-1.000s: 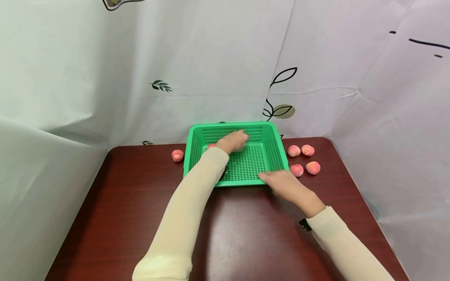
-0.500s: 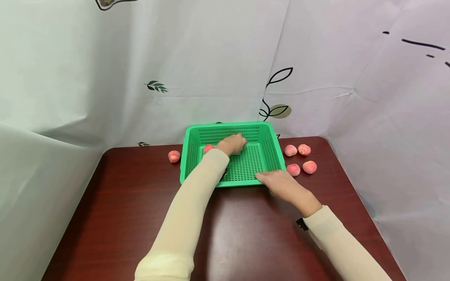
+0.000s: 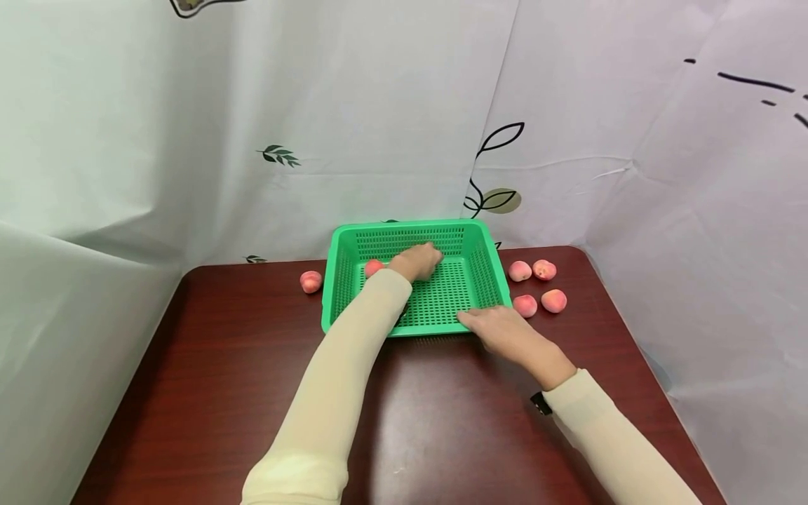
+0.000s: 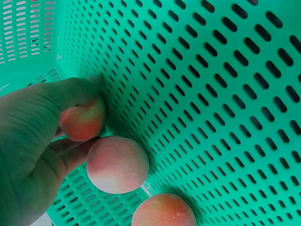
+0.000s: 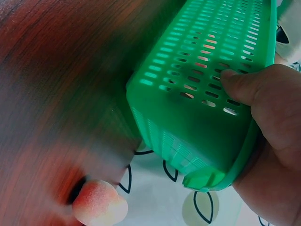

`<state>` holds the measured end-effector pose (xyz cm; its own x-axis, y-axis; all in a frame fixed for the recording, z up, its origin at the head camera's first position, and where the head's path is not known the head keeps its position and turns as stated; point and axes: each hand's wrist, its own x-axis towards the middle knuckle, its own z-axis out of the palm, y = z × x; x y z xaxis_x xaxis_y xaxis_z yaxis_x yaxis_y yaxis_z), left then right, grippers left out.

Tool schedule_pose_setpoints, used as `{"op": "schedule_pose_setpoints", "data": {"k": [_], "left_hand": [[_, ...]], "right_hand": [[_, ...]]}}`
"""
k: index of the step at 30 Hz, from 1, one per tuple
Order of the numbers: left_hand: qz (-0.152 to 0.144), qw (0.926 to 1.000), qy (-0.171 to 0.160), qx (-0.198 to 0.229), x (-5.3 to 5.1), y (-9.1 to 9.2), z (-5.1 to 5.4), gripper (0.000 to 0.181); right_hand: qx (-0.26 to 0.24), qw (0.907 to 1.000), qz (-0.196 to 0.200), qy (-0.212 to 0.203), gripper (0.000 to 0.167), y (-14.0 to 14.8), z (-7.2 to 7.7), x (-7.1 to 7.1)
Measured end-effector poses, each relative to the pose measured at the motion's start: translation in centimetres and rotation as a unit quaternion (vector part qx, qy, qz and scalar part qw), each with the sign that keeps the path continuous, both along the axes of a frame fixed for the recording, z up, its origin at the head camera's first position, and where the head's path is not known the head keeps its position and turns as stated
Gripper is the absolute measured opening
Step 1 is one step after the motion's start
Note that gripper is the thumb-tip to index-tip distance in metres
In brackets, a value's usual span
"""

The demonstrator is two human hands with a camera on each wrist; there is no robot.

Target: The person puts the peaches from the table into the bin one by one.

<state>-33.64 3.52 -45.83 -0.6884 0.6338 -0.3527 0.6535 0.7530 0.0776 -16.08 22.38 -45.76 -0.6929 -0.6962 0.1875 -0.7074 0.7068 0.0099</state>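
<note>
My left hand (image 3: 416,261) reaches down into a green plastic basket (image 3: 416,327). In the left wrist view, its thumb and fingers hold a peach (image 4: 83,121) against the perforated wall. Two more peaches lie beside that wall, one (image 4: 117,165) touching or very near the fingers, the other (image 4: 163,212) lower down. From the head view only one peach (image 3: 373,268) shows inside, left of the hand. My right hand (image 3: 505,333) grips the near right corner of the basket, thumb (image 5: 237,84) on one side of the wall and the remaining fingers mostly hidden.
On the brown table (image 3: 208,379), a single peach (image 3: 311,282) sits left of the basket. Several peaches (image 3: 524,305) are grouped to its right, close to the right hand. A white patterned curtain (image 3: 379,126) hangs behind the table and along both sides.
The head view has shifted slightly. My left hand has sunk a little lower in the basket, and more of the peach beside it shows. My right hand keeps its grip on the corner.
</note>
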Motion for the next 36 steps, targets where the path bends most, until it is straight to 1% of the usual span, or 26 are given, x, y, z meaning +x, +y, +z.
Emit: {"op": "schedule_pose_setpoints", "data": {"k": [5,10,15,17,19,23,27,29,32,36], "left_hand": [[-0.004,1.0000,-0.001,-0.002,0.1,0.1,0.2,0.028],[-0.005,0.9999,0.005,-0.007,0.3,0.2,0.3,0.035],[0.006,0.9999,0.009,-0.006,0.5,0.3,0.6,0.059],[0.011,0.9999,0.011,-0.007,0.5,0.4,0.9,0.070],[0.014,0.9998,0.014,-0.003,0.5,0.4,1.2,0.078],[0.025,0.9996,0.010,0.010,0.6,0.2,2.3,0.085],[0.043,0.9985,-0.005,0.032,0.8,-0.5,3.7,0.080],[0.046,0.9979,-0.010,0.044,1.0,-1.1,4.5,0.077],[0.038,0.9979,-0.005,0.052,1.2,-2.2,5.5,0.076],[0.012,0.9978,0.026,0.059,1.6,-3.8,6.6,0.079]], "right_hand": [[0.000,1.0000,0.000,-0.003,0.032,0.0,0.1,0.0],[-0.001,1.0000,-0.001,-0.002,0.031,-0.1,-0.1,-0.1],[-0.001,1.0000,0.001,0.001,0.031,-0.1,-0.1,0.0],[-0.002,1.0000,0.002,0.002,0.032,0.0,-0.1,0.0],[-0.003,1.0000,0.002,0.002,0.033,0.0,-0.1,0.0],[-0.004,1.0000,0.004,0.000,0.032,0.1,-0.1,0.0],[-0.004,1.0000,0.006,0.001,0.032,0.0,-0.1,0.0],[-0.004,1.0000,0.004,0.000,0.032,0.0,-0.1,0.0],[-0.002,1.0000,0.000,-0.006,0.032,0.0,0.1,0.0],[0.007,0.9998,-0.008,-0.016,0.030,0.0,0.2,0.0]]}}
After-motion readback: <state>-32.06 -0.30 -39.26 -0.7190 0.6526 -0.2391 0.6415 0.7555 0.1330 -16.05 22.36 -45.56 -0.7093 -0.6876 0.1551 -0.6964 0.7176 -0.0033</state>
